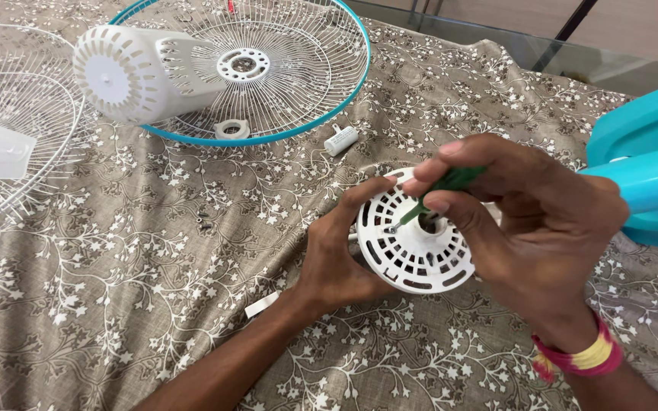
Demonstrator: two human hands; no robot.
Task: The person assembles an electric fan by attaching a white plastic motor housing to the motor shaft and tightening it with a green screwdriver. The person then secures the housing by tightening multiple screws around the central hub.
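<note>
My left hand [338,255] grips the left edge of a round white slotted fan motor cover [413,247], holding it just above the patterned cloth. My right hand [531,221] is closed around a green-handled screwdriver [451,183]. Its tip rests on the cover's face near the central hole. A pink and yellow band sits on my right wrist.
A teal-rimmed wire fan guard [298,68] lies at the back with a white vented motor housing [142,72] on it. Another white guard [17,129] lies at left. A small white capacitor [342,139], loose screws [205,221] and a teal fan base [649,160] are nearby.
</note>
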